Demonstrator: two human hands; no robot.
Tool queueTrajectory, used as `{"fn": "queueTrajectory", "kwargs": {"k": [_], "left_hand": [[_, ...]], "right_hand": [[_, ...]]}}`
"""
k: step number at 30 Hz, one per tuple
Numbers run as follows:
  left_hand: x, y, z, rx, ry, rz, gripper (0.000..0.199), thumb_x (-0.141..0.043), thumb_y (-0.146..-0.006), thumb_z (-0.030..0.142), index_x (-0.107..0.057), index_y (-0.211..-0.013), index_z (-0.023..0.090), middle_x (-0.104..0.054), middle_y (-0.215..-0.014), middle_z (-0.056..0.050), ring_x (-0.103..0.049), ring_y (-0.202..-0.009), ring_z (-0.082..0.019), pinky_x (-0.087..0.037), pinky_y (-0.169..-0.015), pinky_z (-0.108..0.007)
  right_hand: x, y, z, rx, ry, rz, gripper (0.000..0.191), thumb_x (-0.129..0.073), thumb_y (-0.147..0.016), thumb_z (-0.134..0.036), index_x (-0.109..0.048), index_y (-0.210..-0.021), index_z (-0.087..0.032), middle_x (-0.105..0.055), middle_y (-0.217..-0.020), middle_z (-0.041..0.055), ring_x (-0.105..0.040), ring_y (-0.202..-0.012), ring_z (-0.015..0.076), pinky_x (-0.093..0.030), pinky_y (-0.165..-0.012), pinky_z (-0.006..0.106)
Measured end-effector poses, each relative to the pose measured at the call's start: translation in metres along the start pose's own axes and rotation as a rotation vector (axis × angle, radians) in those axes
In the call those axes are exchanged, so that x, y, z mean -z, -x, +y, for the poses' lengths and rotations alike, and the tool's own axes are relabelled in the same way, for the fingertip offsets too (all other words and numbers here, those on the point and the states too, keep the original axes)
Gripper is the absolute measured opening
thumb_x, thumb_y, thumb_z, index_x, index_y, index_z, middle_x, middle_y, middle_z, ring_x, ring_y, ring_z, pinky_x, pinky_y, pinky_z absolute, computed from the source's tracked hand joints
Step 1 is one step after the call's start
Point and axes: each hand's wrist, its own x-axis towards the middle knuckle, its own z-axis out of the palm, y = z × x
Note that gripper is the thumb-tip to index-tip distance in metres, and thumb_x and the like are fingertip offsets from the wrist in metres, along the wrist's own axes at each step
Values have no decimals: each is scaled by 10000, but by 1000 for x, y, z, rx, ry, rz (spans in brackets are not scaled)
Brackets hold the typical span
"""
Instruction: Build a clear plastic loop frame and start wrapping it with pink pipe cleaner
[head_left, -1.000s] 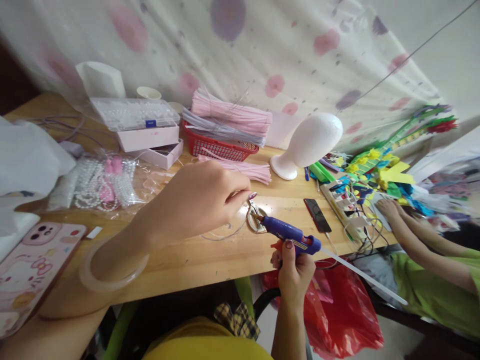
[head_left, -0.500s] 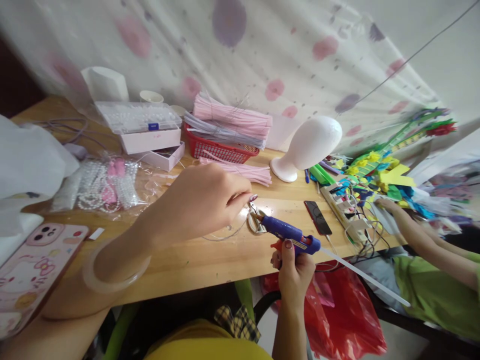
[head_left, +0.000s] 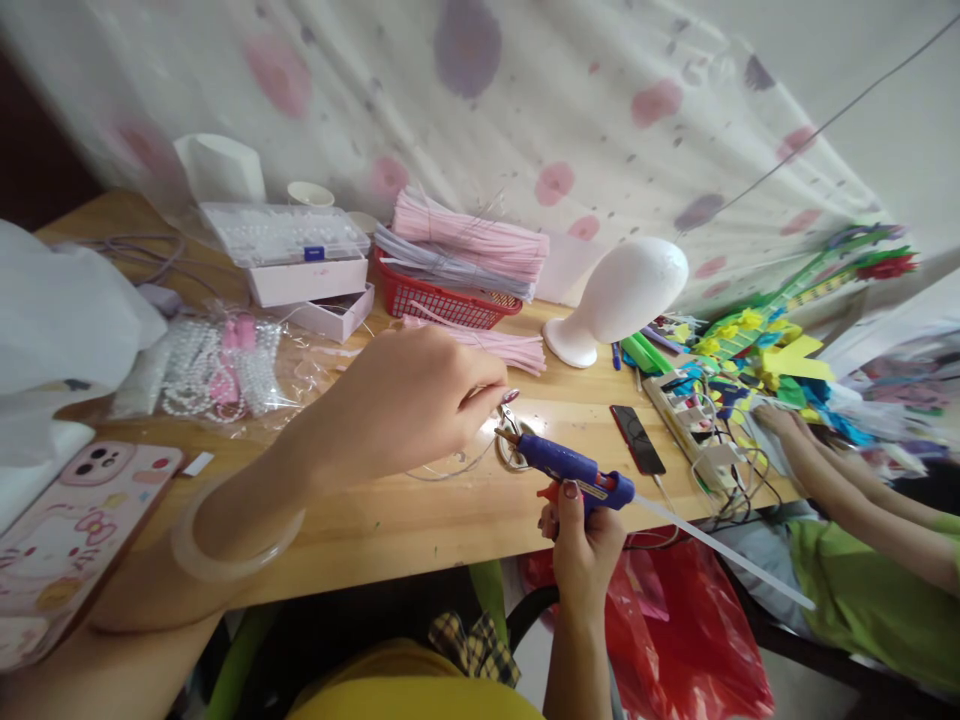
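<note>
My right hand is wrapped round the handle of a blue hot glue gun, with a finger by its orange trigger. From the back of the gun a long white glue stick sticks out. The nozzle points left, close to the fingertips of my left hand. Those fingers are pinched together; whatever is between them is hidden or too small to name. Below them a thin wire curves over the wooden table. Metal-handled scissors or pliers lie behind the nozzle, partly covered.
Behind my hands are a red basket of pink and lilac stems and a white foam head. Bagged pearl beads and a pink-cased phone sit left. Rightward are a dark phone, a power strip and a co-worker's arms.
The glue gun has shifted slightly left, its nozzle nearer my left fingertips. My left hand keeps its pinch. The whole view has moved a little.
</note>
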Motion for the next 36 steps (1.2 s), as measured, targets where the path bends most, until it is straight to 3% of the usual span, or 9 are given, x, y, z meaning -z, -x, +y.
{"fn": "queueTrajectory", "kwargs": {"k": [10,16,23,28,31,33,36], "left_hand": [[-6,0,-1,-3,-5,47,235,-551,-887,255,-749,-766,221,-672,-617,6,-502,-521,-117,-249,-543,-274],[-7,0,-1,-2,-26,48,255,-568,-872,254,-710,-664,216,-596,-534,22,-377,-457,-107,-220,-529,-281],[-6,-1,-2,22,44,40,247,-574,-872,267,-708,-672,212,-614,-548,28,-401,-469,-101,-243,-533,-268],[-4,-2,-11,32,124,58,289,-554,-876,283,-666,-622,202,-541,-501,44,-389,-484,-95,-250,-511,-251],[-3,-4,-17,81,216,48,285,-552,-867,269,-658,-613,194,-501,-484,51,-395,-480,-87,-263,-493,-236],[-4,-7,-19,139,304,45,243,-555,-863,278,-701,-685,199,-537,-519,46,-425,-495,-90,-292,-488,-224],[-11,-12,-20,234,463,63,239,-561,-851,339,-733,-764,197,-549,-524,36,-424,-478,-101,-309,-453,-220]], "right_hand": [[1,4,-2,-24,14,7,512,-656,-793,-607,-627,-582,-142,-481,-396,-15,-460,-361,117,-362,-391,241],[3,-2,2,-7,3,18,519,-661,-781,-622,-626,-587,-142,-491,-394,-11,-477,-353,125,-371,-382,245],[-2,1,-6,-26,-34,47,507,-654,-804,-606,-623,-597,-145,-492,-397,-16,-471,-370,121,-375,-423,255],[-2,6,0,-80,-71,-26,512,-678,-777,-621,-652,-616,-136,-499,-402,-14,-470,-377,118,-349,-407,244],[-1,4,5,-162,-255,-51,521,-699,-747,-646,-645,-612,-146,-464,-374,-31,-435,-345,103,-330,-384,234],[-2,0,4,-246,-481,-42,506,-722,-717,-662,-651,-656,-164,-534,-428,-19,-499,-389,118,-401,-422,242],[-8,-5,-3,-402,-811,-117,525,-764,-655,-685,-701,-837,-197,-748,-800,63,-698,-723,215,-561,-670,341]]}}
